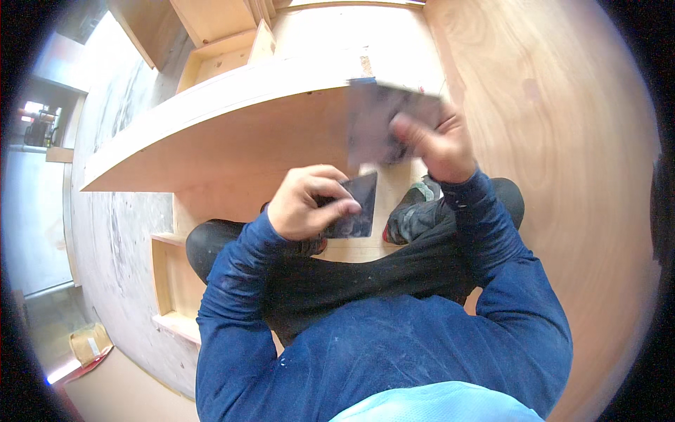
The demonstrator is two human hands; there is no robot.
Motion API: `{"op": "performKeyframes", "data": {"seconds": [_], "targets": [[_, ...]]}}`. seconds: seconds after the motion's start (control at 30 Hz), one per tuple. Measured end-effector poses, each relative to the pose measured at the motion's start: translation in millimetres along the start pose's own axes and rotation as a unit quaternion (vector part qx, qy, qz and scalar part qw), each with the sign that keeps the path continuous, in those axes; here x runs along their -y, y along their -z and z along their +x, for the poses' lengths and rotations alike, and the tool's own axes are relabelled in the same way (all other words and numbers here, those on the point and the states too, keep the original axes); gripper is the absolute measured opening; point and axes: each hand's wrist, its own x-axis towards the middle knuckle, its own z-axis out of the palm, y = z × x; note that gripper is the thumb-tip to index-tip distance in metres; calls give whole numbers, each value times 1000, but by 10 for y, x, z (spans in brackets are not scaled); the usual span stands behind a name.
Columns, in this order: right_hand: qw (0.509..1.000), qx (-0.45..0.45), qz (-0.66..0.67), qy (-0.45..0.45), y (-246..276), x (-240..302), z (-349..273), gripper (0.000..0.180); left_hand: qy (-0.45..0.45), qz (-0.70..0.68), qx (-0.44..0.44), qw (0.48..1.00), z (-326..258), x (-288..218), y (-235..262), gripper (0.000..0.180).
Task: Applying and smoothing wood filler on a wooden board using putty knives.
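Right hand point(446, 149): was blurred, some of its fingers hidden behind the larger grey plate point(370, 126).
That plate's outline: was smeared as well.
Left hand point(299, 206): covered part of the smaller dark plate point(362, 204).
Left shoe point(313, 247): was mostly hidden.
Light-blue cloth point(436, 406): was cut off by the lower edge.
Far-left equipment point(43, 125): was too small and washed out to tell.

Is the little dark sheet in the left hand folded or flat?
Flat, it seems: the dark sheet shows no crease and fairly straight edges. The left hand covers part of it, so I can't tell there.
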Motion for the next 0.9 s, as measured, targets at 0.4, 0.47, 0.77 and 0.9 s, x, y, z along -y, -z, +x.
{"op": "performKeyframes", "data": {"seconds": [0.4, 0.47, 0.77, 0.9], "targets": [[698, 19, -627, 346, 121, 284, 198, 42, 46, -76, -202, 975, 44, -164, 257, 69], [678, 32, -644, 354, 83, 333, 197, 40, 68, -145, -209, 965, 84, -229, 379, 81], [580, 175, -680, 412, -63, 296, 399, 34, 29, 198, -210, 957, 58, 183, 433, 89], [589, -7, -773, 234, 538, 400, 853, 32, 46, 223, -194, 954, 40, 197, 458, 91]]}}
